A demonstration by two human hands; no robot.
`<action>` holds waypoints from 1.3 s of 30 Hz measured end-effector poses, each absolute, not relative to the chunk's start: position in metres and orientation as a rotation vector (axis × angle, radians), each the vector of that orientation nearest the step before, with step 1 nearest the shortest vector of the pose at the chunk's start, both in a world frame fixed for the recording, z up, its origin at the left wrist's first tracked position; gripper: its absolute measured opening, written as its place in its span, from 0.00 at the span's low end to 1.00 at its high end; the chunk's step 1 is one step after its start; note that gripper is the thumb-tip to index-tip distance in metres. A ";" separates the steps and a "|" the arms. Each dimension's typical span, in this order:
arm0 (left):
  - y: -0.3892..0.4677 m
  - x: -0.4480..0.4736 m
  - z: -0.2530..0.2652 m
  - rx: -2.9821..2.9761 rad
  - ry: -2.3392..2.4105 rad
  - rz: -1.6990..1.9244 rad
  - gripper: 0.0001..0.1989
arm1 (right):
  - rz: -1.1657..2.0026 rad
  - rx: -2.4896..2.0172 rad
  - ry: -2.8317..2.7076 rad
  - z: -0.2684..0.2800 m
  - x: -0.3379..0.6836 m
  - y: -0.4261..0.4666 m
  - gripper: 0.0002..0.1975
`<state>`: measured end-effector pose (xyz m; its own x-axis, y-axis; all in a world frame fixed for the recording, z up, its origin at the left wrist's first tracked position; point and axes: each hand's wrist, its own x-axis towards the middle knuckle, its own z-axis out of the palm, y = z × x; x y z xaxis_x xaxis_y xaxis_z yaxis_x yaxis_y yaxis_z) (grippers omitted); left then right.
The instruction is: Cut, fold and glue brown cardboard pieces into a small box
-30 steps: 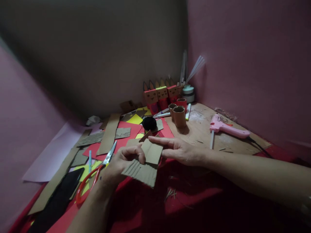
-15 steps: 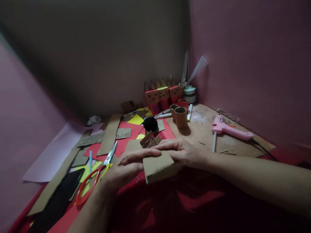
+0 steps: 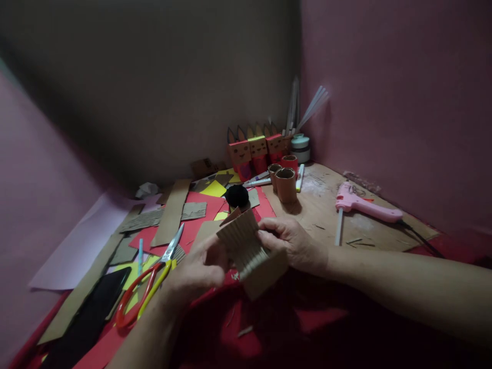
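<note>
So the folded corrugated cardboard piece (image 3: 248, 251) was being held up over the near side of the table (image 3: 315, 220), pretty much between the two hands, with its ridged face turned up and a plainer flap bent down below it. It was pinched along its right edge by the right hand (image 3: 292, 243), thumb and curled fingers closed on it, so that grip looked solid enough. The left hand (image 3: 202, 266) was placed right by the opposite edge with its fingers partly curled; whether anything was actually grasped there couldn't be told, since the fingertips were hidden or blurred. For handling a bent bit like this, the crease was probably best supported along its full length, with light, even pressure from flat fingers, as the ridges looked easy to crush if squeezed in one spot. Both edges would ideally have been steadied too, so that the flap wasn't twisted off line. Scissors (image 3: 169, 253) with red and yellow handles were left lying open near the left wrist, so a bit of care was called for on that side. The pink hot glue gun (image 3: 367, 207) was parked well apart, over to the right.
</note>
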<state>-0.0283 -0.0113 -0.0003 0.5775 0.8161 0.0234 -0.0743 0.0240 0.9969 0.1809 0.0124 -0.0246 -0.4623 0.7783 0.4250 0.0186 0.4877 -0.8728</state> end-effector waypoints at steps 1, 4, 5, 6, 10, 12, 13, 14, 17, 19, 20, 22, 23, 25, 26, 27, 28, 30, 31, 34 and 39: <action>-0.011 -0.028 -0.001 1.416 0.823 0.793 0.26 | 1.113 -0.688 -1.832 -0.026 0.180 0.013 0.11; -0.010 -0.024 -0.003 1.576 1.153 0.827 0.16 | 1.240 -0.677 -1.809 -0.030 0.178 0.013 0.07; -0.010 -0.022 -0.003 1.609 1.199 0.863 0.15 | 1.302 -0.657 -1.777 -0.031 0.177 0.013 0.05; -0.010 -0.021 -0.004 1.613 1.214 0.922 0.14 | 1.390 -0.633 -1.736 -0.032 0.176 0.012 0.06; -0.010 -0.022 -0.007 1.426 1.204 1.180 0.11 | 1.882 -0.560 -1.561 -0.032 0.173 0.010 0.23; -0.010 -0.024 -0.009 1.346 1.193 1.249 0.11 | 2.058 -0.533 -1.488 -0.031 0.172 0.009 0.29; -0.010 -0.025 -0.009 1.320 1.181 1.265 0.11 | 2.105 -0.518 -1.455 -0.030 0.172 0.009 0.29; -0.010 -0.025 -0.009 1.302 1.172 1.276 0.11 | 2.130 -0.507 -1.428 -0.029 0.172 0.009 0.29; -0.009 -0.025 -0.007 1.283 1.175 1.313 0.10 | 2.140 -0.497 -1.351 -0.028 0.173 0.010 0.24; -0.008 -0.025 -0.005 1.266 1.177 1.349 0.09 | 2.145 -0.503 -1.313 -0.027 0.174 0.010 0.23; -0.007 -0.024 -0.004 1.261 1.167 1.357 0.08 | 2.150 -0.508 -1.300 -0.026 0.174 0.010 0.22; -0.007 -0.023 -0.002 1.257 1.155 1.350 0.07 | 2.163 -0.505 -1.288 -0.025 0.175 0.010 0.22; -0.007 -0.023 0.000 1.256 1.157 1.341 0.07 | 2.169 -0.496 -1.290 -0.025 0.175 0.010 0.22; -0.007 -0.022 0.003 1.255 1.173 1.317 0.08 | 2.174 -0.478 -1.298 -0.025 0.175 0.009 0.21; -0.007 -0.021 0.004 1.252 1.180 1.306 0.09 | 2.173 -0.473 -1.301 -0.024 0.175 0.009 0.21; -0.007 -0.021 0.005 1.248 1.181 1.297 0.10 | 2.175 -0.475 -1.306 -0.024 0.175 0.008 0.21; -0.007 -0.020 0.006 1.244 1.178 1.296 0.10 | 2.178 -0.484 -1.311 -0.024 0.175 0.008 0.21; -0.008 -0.020 0.007 1.238 1.172 1.293 0.09 | 2.183 -0.504 -1.314 -0.023 0.175 0.008 0.21; -0.008 -0.020 0.007 1.236 1.167 1.291 0.09 | 2.186 -0.514 -1.315 -0.023 0.176 0.008 0.20; -0.008 -0.021 0.003 1.232 1.162 1.284 0.09 | 2.175 -0.543 -1.319 -0.021 0.177 0.008 0.19; -0.009 -0.024 -0.005 1.248 1.127 1.259 0.10 | 2.165 -0.588 -1.310 -0.021 0.178 0.006 0.16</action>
<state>-0.0245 -0.0088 -0.0050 0.0264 0.9970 0.0732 -0.0374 -0.0722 0.9967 0.1779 0.0064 -0.0206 -0.7605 0.6431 -0.0894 -0.2194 -0.3841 -0.8968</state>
